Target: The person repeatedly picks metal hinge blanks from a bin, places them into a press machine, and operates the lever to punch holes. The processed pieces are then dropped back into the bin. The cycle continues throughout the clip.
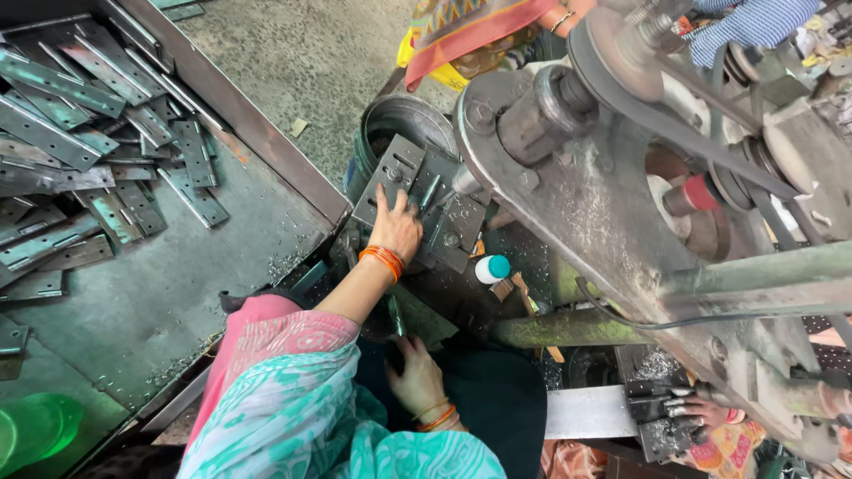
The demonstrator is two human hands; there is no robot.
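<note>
Fingers point(383, 199) of the left hand point(396, 226) lie spread and flat on a grey hinge plate point(397, 173), pressing it onto the press bed beside the belt-driven machine point(586, 177). The right hand point(417, 381) rests low in the lap, fingers loosely curled around a dark handle; whether they grip it firmly cannot be told. To seat the plate well, keep it square against the die and keep fingertips clear of the punch. It is a dull, flat piece of punched steel. Similar hinges point(80, 133) are heaped at the table's far left corner.
</note>
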